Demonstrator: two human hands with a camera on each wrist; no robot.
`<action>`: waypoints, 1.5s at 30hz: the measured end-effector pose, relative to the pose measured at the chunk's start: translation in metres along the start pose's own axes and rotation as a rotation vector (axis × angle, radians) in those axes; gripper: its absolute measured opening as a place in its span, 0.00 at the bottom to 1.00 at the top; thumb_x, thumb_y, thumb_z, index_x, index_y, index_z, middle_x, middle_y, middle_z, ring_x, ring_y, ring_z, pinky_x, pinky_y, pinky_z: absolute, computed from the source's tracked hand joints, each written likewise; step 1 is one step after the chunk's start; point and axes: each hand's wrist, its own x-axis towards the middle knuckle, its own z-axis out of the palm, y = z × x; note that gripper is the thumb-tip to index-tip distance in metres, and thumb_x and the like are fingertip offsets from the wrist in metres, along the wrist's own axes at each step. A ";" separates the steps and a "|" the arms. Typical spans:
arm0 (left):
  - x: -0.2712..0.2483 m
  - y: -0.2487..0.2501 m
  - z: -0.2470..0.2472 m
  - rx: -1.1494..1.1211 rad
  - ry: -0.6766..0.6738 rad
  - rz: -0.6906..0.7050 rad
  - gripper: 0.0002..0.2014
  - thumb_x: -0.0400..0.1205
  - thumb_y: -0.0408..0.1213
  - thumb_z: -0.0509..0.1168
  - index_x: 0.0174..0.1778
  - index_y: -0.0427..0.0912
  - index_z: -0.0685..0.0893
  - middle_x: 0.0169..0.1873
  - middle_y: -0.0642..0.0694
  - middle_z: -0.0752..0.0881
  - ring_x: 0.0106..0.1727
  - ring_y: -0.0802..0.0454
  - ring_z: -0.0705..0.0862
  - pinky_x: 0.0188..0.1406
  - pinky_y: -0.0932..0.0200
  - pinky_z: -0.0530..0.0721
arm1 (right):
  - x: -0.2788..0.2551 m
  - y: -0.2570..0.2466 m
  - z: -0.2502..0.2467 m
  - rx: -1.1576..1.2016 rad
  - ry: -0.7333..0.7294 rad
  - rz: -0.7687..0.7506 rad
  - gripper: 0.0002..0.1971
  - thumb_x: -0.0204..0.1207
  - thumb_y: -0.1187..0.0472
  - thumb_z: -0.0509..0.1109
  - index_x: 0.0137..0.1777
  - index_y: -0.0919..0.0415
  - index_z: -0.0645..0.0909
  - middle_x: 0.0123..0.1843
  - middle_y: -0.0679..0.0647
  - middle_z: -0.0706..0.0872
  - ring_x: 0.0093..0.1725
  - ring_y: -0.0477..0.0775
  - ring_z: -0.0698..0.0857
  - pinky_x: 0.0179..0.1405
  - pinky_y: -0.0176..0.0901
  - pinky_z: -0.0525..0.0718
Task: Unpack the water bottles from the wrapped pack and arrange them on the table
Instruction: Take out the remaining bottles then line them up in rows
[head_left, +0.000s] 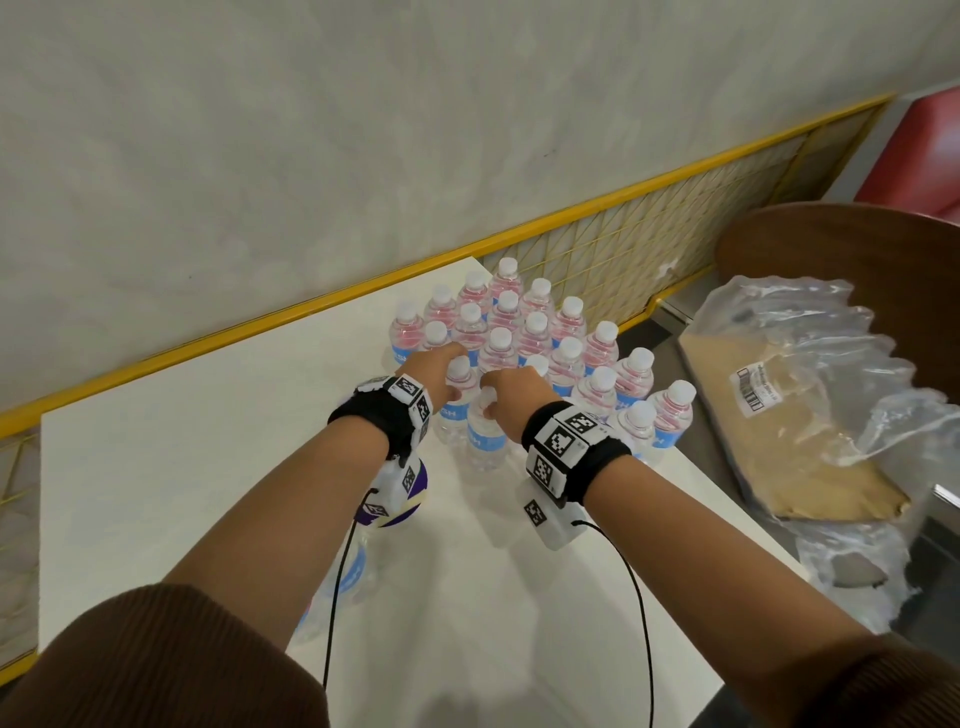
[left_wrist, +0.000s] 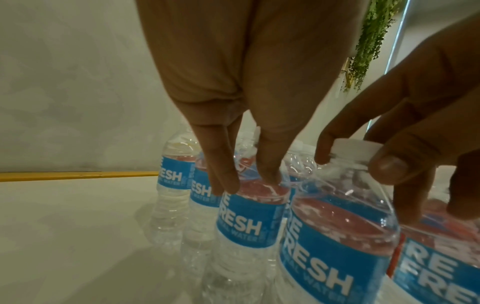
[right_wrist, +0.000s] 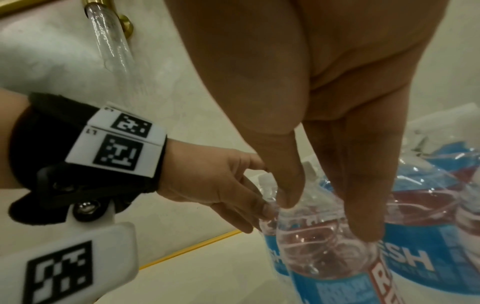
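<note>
Several clear water bottles (head_left: 535, 332) with white caps and blue labels stand packed together on the white table (head_left: 208, 467), near its far right corner. My left hand (head_left: 441, 376) reaches down over the front-left bottle (head_left: 451, 423), its fingers (left_wrist: 226, 181) curled round the neck and hiding the cap. Beside it, my right hand (head_left: 506, 397) pinches the top of the nearest bottle (head_left: 485, 441); thumb and fingers (right_wrist: 369, 232) close on its neck. In the left wrist view that bottle (left_wrist: 337, 236) stands upright on the table with its cap gripped.
The emptied plastic wrap (head_left: 841, 374) and its cardboard tray (head_left: 779, 441) lie off the table's right edge. A yellow rail (head_left: 311, 306) runs along the wall behind. Another bottle (head_left: 356, 569) shows under my left forearm. A dark wooden round top (head_left: 857, 249) is at the right.
</note>
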 end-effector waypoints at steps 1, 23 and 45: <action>0.001 0.002 0.001 0.005 -0.001 0.000 0.26 0.77 0.30 0.70 0.71 0.43 0.73 0.64 0.37 0.81 0.64 0.36 0.80 0.63 0.48 0.79 | 0.000 0.000 0.000 -0.009 -0.002 -0.002 0.15 0.81 0.63 0.63 0.67 0.62 0.77 0.61 0.62 0.83 0.61 0.62 0.82 0.53 0.48 0.81; -0.005 -0.003 0.007 -0.299 0.013 -0.199 0.66 0.66 0.44 0.81 0.81 0.48 0.30 0.82 0.40 0.60 0.75 0.38 0.73 0.72 0.40 0.73 | -0.004 0.009 0.011 0.069 0.083 -0.023 0.23 0.79 0.62 0.66 0.74 0.57 0.69 0.63 0.63 0.82 0.63 0.63 0.81 0.55 0.48 0.80; -0.087 -0.048 -0.055 -0.290 -0.097 -0.309 0.44 0.76 0.44 0.73 0.83 0.47 0.53 0.76 0.37 0.70 0.71 0.40 0.77 0.66 0.48 0.80 | -0.038 -0.036 0.022 -0.105 0.206 -0.024 0.26 0.77 0.66 0.64 0.75 0.61 0.66 0.70 0.64 0.71 0.70 0.68 0.70 0.65 0.57 0.77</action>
